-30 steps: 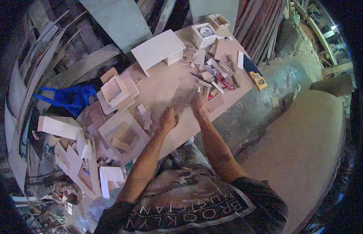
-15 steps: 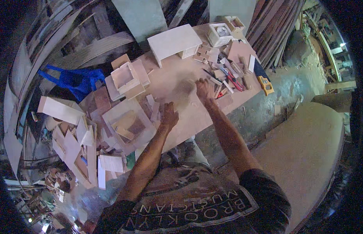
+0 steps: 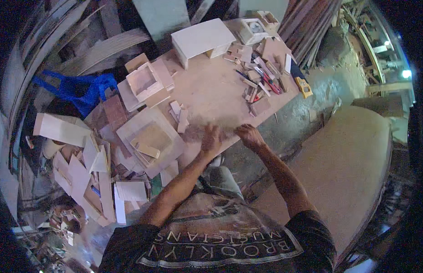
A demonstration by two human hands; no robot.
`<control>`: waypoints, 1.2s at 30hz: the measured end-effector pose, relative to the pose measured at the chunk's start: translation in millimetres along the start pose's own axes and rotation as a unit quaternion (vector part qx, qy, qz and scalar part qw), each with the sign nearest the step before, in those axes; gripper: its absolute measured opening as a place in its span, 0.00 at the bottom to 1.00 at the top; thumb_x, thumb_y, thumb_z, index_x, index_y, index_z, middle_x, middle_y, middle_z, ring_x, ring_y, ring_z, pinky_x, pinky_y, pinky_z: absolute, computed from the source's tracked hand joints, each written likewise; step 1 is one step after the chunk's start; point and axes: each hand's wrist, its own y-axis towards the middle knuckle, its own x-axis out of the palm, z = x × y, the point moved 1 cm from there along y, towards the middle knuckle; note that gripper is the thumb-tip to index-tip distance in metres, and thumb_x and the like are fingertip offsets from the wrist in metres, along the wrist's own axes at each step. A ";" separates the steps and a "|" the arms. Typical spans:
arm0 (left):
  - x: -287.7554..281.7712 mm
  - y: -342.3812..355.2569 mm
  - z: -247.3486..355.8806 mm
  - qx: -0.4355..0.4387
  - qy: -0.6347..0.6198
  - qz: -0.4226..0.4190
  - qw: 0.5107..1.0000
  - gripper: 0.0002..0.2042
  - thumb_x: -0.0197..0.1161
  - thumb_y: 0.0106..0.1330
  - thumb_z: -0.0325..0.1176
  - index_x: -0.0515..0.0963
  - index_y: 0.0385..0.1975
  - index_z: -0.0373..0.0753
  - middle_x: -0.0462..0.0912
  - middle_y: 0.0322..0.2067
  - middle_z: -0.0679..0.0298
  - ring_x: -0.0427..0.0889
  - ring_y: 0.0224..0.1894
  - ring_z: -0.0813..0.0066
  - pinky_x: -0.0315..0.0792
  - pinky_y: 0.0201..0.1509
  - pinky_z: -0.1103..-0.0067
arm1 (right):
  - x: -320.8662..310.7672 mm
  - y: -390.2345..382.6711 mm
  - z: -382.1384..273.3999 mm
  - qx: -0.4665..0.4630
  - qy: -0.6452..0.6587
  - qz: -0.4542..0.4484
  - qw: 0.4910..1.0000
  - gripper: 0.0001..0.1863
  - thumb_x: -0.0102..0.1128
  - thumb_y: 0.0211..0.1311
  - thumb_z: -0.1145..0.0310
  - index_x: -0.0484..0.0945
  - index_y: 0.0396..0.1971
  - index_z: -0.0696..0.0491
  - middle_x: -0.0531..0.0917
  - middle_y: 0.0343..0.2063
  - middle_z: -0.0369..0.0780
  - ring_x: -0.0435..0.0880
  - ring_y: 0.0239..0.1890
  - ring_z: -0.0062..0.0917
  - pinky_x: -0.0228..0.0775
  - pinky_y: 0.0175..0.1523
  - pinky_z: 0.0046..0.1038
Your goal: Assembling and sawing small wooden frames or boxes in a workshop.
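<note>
Tabletop (image 3: 211, 86) wood ran out ahead of the person I watched through the head camera, its near edge just beyond the dark shirt (image 3: 129, 245) and under the two hands. The left hand (image 3: 212, 139) was over that edge, its fingers loosely stretched forward and, as far as I could see, released. The right hand (image 3: 249, 135) was just beside it at the same edge, fingers curled inward; I could not tell whether they grasped anything. Between the hands I saw only a brownish blur, too smeared to name.

To the left I had a square wooden panel (image 3: 172, 148) with a small block (image 3: 148, 149) lying on it, and short wood strips (image 3: 179, 116) just past its corner. Farther out on the right lay a heap of offcuts (image 3: 253, 95), with a red-handled tool (image 3: 274, 87) among them and a yellow-handled saw (image 3: 304, 88) at the edge. An open box (image 3: 145, 84) sat on the left. Toward the far end I made out a pale bench-shaped piece (image 3: 203, 37), then two small boxes, one (image 3: 252, 31) nearer than the other (image 3: 268, 19).
</note>
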 end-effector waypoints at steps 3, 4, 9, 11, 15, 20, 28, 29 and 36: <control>4.4 -17.6 9.2 -0.001 -0.089 -0.099 0.991 0.24 0.54 0.53 0.22 0.65 0.53 0.32 0.65 0.48 0.40 0.63 0.54 0.42 0.63 0.58 0.61 | -4.5 -1.6 5.0 0.007 -0.027 -0.044 0.999 0.13 0.52 0.48 0.75 0.78 0.37 0.54 0.80 0.39 0.41 0.77 0.45 0.35 0.65 0.54 0.38; 2.1 -22.4 8.5 -0.017 -0.077 -0.110 0.991 0.24 0.54 0.53 0.22 0.65 0.53 0.32 0.65 0.48 0.40 0.63 0.54 0.42 0.63 0.58 0.61 | -3.3 0.8 6.8 0.019 -0.068 -0.039 0.997 0.13 0.53 0.48 0.75 0.78 0.36 0.54 0.81 0.39 0.41 0.78 0.45 0.35 0.64 0.54 0.38; -28.3 -15.4 -4.1 0.021 -0.090 0.052 0.994 0.14 0.53 0.51 0.21 0.70 0.40 0.30 0.67 0.43 0.43 0.66 0.51 0.46 0.65 0.54 0.62 | 8.8 6.0 -1.1 -0.002 0.003 0.096 0.995 0.10 0.53 0.48 0.73 0.78 0.33 0.53 0.81 0.35 0.42 0.78 0.42 0.36 0.65 0.49 0.39; -41.9 -9.2 -11.2 -0.020 -0.087 0.074 0.993 0.16 0.54 0.50 0.22 0.70 0.41 0.30 0.67 0.44 0.43 0.66 0.50 0.46 0.63 0.54 0.61 | 8.7 -5.9 -8.9 -0.003 -0.038 0.029 0.999 0.11 0.53 0.47 0.74 0.78 0.33 0.53 0.80 0.34 0.42 0.78 0.42 0.37 0.65 0.48 0.40; -59.9 -7.5 -14.0 -0.027 0.017 0.127 0.991 0.19 0.57 0.48 0.24 0.70 0.43 0.31 0.69 0.46 0.47 0.68 0.50 0.48 0.64 0.53 0.60 | 0.0 -16.0 -12.4 0.065 0.005 -0.016 0.998 0.09 0.50 0.52 0.73 0.78 0.32 0.52 0.79 0.30 0.44 0.78 0.38 0.41 0.65 0.44 0.44; -65.9 2.7 -9.8 -0.057 0.005 0.063 0.996 0.22 0.60 0.49 0.28 0.69 0.48 0.35 0.73 0.44 0.50 0.70 0.50 0.51 0.67 0.50 0.62 | 5.2 30.9 -3.8 0.265 0.208 0.112 0.935 0.13 0.52 0.56 0.72 0.76 0.42 0.52 0.82 0.31 0.45 0.81 0.28 0.35 0.72 0.33 0.34; -52.0 30.3 -16.2 -0.111 0.029 0.148 0.982 0.25 0.56 0.57 0.32 0.62 0.56 0.37 0.71 0.48 0.50 0.68 0.53 0.50 0.66 0.53 0.62 | -4.3 119.0 2.0 0.156 0.445 0.051 0.880 0.19 0.56 0.59 0.71 0.70 0.52 0.55 0.80 0.27 0.42 0.77 0.25 0.23 0.71 0.32 0.29; -49.9 34.4 -18.2 -0.112 0.063 0.169 0.977 0.27 0.55 0.58 0.35 0.61 0.59 0.37 0.70 0.50 0.49 0.67 0.54 0.50 0.64 0.55 0.60 | -2.2 127.4 5.5 0.138 0.502 0.033 0.853 0.21 0.56 0.59 0.71 0.69 0.53 0.56 0.81 0.30 0.44 0.80 0.28 0.27 0.73 0.36 0.29; -91.8 -10.5 -18.2 -0.326 0.316 0.250 0.855 0.34 0.57 0.56 0.47 0.60 0.62 0.40 0.63 0.59 0.47 0.66 0.54 0.42 0.56 0.60 0.53 | 22.2 155.5 -17.8 -0.144 0.000 0.083 0.986 0.42 0.67 0.48 0.57 0.57 0.61 0.56 0.67 0.54 0.55 0.69 0.54 0.46 0.68 0.54 0.39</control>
